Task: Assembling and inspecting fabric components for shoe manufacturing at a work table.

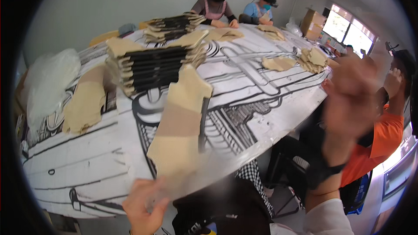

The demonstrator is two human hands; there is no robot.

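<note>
Head view: work looked partway. On the bench (100, 148) stood a tall pile (154, 67) of cream-and-black cloth; one cloth piece (180, 122) lay flat in front, unstacked. The left hand (146, 204) curled near its close end, grip unclear; the raised right hand (352, 95) was too blurred to tell. An orange-shirted neighbour (387, 132) crowded the right.
</note>
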